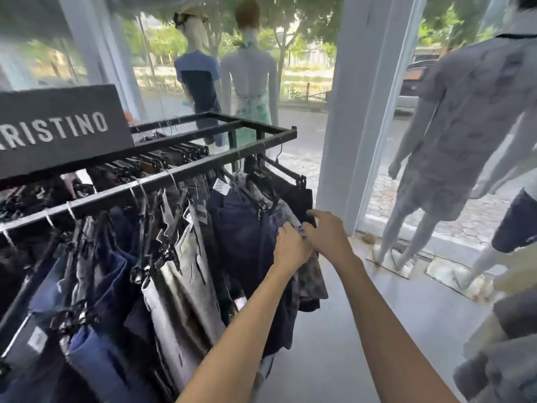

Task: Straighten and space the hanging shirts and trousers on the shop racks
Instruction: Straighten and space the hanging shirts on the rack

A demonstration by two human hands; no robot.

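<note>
Daylight from the glass shopfront falls across a black rack [186,171] packed with clipped trousers and shorts. Both hands work at its far end. The left hand [290,247] has its fingers curled into the patterned shorts [312,276], gripping the cloth. The right hand [328,232], touching the left, pinches the same piece near its upper edge, though blur hides exactly where the fingertips close. These shorts hang between a navy pair [244,237] just left of the hands and a dark pair [299,196] just beyond them.

Judging by how things lie, little is done. Only this end piece is being squared. Everything further left of the hands is crowded, with grey trousers [186,271] and blue trousers [101,286] tilted and overlapping, hangers bunched unevenly on the rail.

A brand sign [58,129] sits on the rack top, well left of the hands. A white pillar [348,112] stands just beyond the right hand, and a dressed mannequin [465,117] further right leaves limited room at this end.
</note>
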